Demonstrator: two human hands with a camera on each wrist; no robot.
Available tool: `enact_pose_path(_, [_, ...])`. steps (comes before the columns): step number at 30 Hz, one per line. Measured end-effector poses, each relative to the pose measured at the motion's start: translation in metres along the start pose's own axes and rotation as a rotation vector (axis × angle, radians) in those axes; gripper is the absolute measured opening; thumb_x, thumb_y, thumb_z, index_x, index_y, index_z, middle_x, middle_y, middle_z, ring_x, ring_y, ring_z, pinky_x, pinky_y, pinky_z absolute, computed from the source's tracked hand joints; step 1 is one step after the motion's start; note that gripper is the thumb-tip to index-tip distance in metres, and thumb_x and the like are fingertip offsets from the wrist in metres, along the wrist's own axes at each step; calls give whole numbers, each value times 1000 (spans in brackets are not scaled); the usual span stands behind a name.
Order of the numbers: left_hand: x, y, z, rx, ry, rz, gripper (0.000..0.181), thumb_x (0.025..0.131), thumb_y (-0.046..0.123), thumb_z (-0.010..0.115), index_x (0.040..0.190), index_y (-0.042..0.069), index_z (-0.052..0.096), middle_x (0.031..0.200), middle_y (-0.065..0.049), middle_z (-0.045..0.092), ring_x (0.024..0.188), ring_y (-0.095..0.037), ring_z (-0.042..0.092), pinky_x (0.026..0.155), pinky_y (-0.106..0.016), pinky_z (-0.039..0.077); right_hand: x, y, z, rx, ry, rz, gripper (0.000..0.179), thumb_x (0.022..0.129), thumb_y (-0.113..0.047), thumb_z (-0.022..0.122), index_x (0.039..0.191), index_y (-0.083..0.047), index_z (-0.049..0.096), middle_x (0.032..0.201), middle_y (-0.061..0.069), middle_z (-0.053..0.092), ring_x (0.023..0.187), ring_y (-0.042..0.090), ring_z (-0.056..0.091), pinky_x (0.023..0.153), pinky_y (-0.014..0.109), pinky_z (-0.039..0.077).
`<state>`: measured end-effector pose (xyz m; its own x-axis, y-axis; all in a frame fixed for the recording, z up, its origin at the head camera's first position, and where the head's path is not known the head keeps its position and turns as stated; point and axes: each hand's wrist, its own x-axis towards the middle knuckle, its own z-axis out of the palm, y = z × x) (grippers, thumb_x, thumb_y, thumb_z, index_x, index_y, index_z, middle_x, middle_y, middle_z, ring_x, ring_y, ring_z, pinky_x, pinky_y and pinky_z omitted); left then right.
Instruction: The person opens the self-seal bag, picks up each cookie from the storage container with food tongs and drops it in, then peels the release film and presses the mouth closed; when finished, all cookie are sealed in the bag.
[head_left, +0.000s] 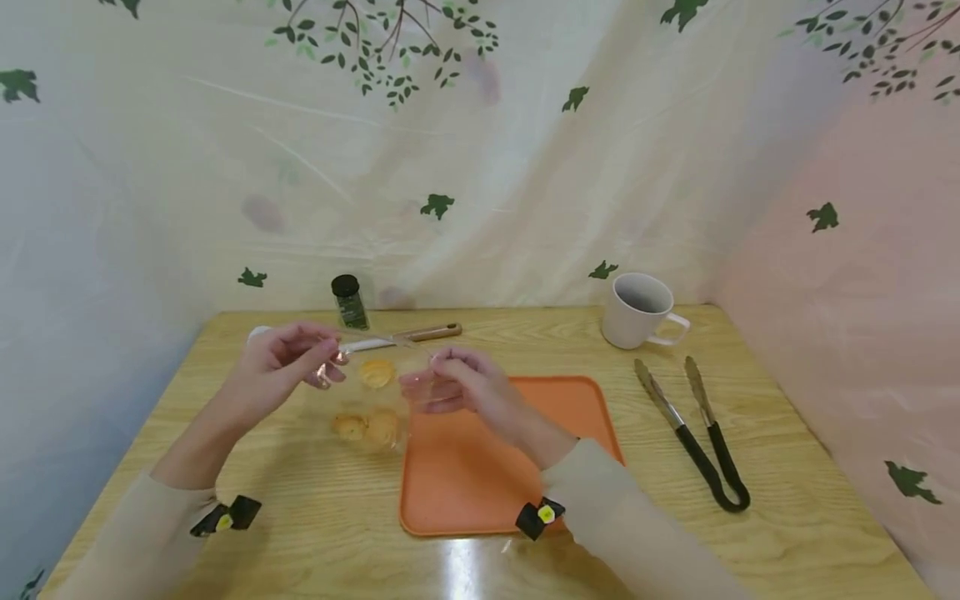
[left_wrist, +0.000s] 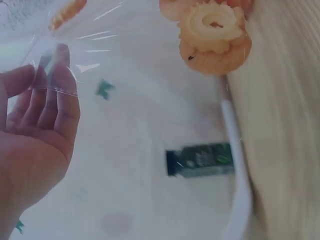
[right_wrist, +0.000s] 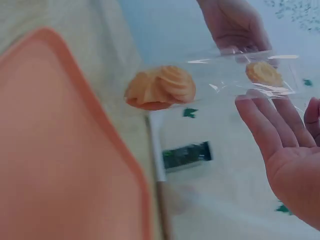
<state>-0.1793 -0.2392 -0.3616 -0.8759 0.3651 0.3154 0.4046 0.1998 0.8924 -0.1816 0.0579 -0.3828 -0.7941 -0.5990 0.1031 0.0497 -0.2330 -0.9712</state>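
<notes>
Pale sleeves (head_left: 637,517) foremost, my left hand (head_left: 277,371) and right hand (head_left: 480,387) each pinch the clear bag (right_wrist: 215,77) holding cookies (right_wrist: 167,87).

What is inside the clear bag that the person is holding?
The bag holds one cookie higher up and a cluster of cookies at the bottom. The clustered ones overlap, so their covered parts and exact number cannot be seen.

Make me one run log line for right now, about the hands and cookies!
Left hand: holds clear bag | Right hand: holds same bag | Cookies: inside bag | Orange tray: on table
</notes>
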Motion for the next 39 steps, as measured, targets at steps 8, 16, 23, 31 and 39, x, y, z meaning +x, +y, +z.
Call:
enact_pose_path(8, [-8, 50, 39, -120, 88, 183, 13, 98, -9, 60, 110, -9, 66, 112, -11, 74, 97, -19, 72, 82, -31, 59, -30, -57, -12, -271, 79, -274, 25, 109, -13, 47, 104, 11, 55, 124, 26, 65, 113, 39, 66, 93, 51, 55])
enact_pose_path(16, [-13, 55, 102, -411, 78, -54, 20, 102, 5, 61, 118, -8, 61, 112, -19, 73, 96, -32, 74, 77, -48, 59, -72, -79, -42, -326, 77, -195, 23, 109, -15, 46, 100, 3, 58, 105, 13, 73, 97, 32, 73, 78, 45, 60])
enact_pose_path(23, [-21, 25, 148, -603, -25, -258, 21, 102, 11, 63, 117, -5, 62, 116, -25, 70, 98, -33, 73, 79, -49, 59, -110, -53, -80, -147, -4, -49, 24, 110, -11, 38, 93, -5, 54, 93, 9, 74, 94, 30, 74, 84, 48, 59])
enact_pose_path(31, [-22, 6, 166, -542, -67, -269, 37, 102, 12, 64, 122, -18, 54, 117, -29, 68, 96, -32, 74, 77, -45, 60, -130, -25, -98, -138, 33, -38, 17, 112, -11, 38, 109, -3, 53, 101, 16, 74, 93, 33, 73, 80, 54, 59])
enact_pose_path(39, [-17, 7, 165, -555, -17, -283, 29, 101, 11, 66, 119, -11, 62, 122, -27, 66, 94, -27, 74, 79, -45, 59, -126, -13, -95, -227, 167, -245, 23, 106, 3, 46, 129, -1, 46, 110, 13, 71, 99, 28, 72, 87, 47, 58])
